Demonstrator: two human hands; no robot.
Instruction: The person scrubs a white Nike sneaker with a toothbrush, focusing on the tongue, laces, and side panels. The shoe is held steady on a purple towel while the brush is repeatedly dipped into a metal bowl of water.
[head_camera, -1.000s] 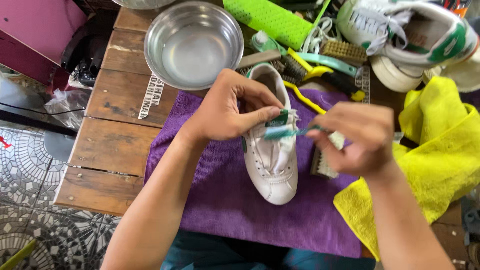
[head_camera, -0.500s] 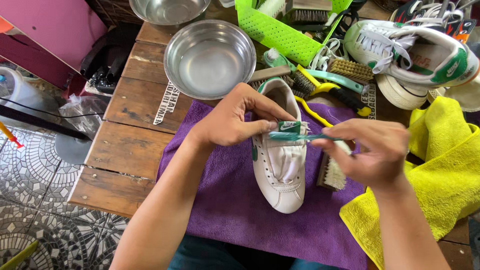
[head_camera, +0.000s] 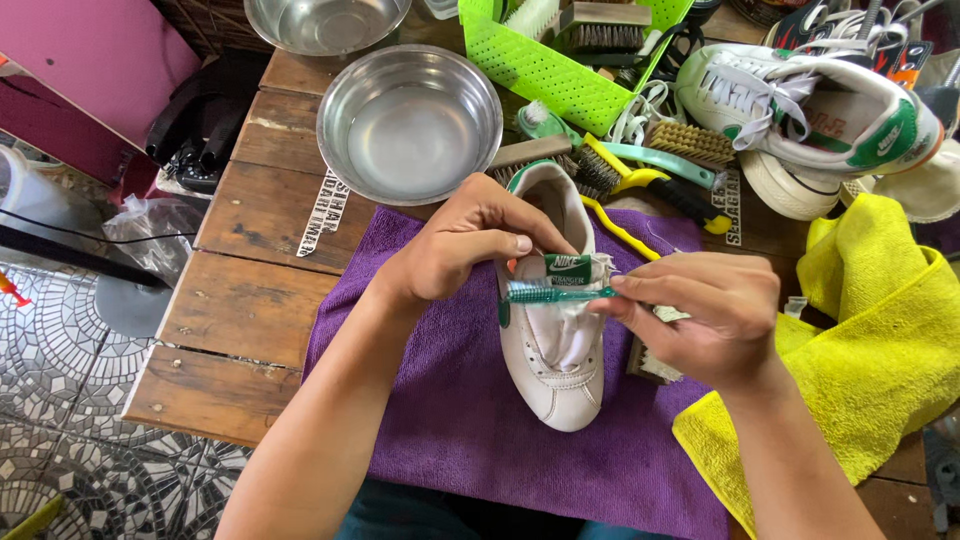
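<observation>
Two steel bowls (head_camera: 408, 125) at top-left of wooden table (head_camera: 245, 310), nearer one w/ water. Left hand (head_camera: 460, 245) clasped over side of white sneaker (head_camera: 553, 350), thumb pressing the tongue; sneaker toe-down on purple towel (head_camera: 440, 400), mid-table. Right hand (head_camera: 705, 315) pinching green toothbrush (head_camera: 555, 294) handle, brush lying across tongue, head pointing left. Wooden brush (head_camera: 655, 362) half hidden under right hand. Behind: green basket (head_camera: 540, 70) w/ brushes, yellow-handled brush (head_camera: 650, 185), second sneaker (head_camera: 800, 100). Yellow cloth (head_camera: 880, 350) at far right.
</observation>
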